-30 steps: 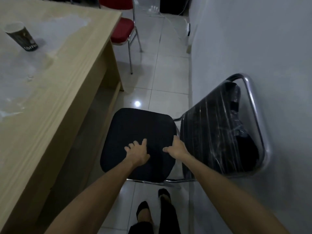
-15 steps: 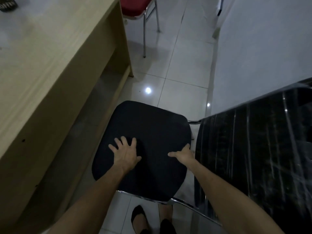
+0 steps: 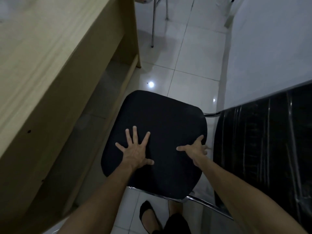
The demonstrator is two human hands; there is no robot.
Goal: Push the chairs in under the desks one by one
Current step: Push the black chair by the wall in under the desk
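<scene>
A black chair with a chrome frame stands below me, its padded seat (image 3: 162,125) beside the wooden desk (image 3: 50,68) on the left. The plastic-wrapped backrest (image 3: 263,146) fills the right side. My left hand (image 3: 135,151) lies flat on the seat with fingers spread wide. At the seat's back right edge my right hand (image 3: 195,149) rests, thumb on top, fingers curling over the side near the backrest. The seat's left edge is close to the desk's open underside.
A red chair (image 3: 158,17) with chrome legs stands on the white tiled floor (image 3: 189,68) at the top. A pale wall (image 3: 270,48) runs along the right. My feet in dark shoes (image 3: 148,215) are on the tiles under the seat's near edge.
The view has tilted down and closer to the chair. My left hand has flattened and spread its fingers on the seat. My right hand has slid out to the seat's right edge.
</scene>
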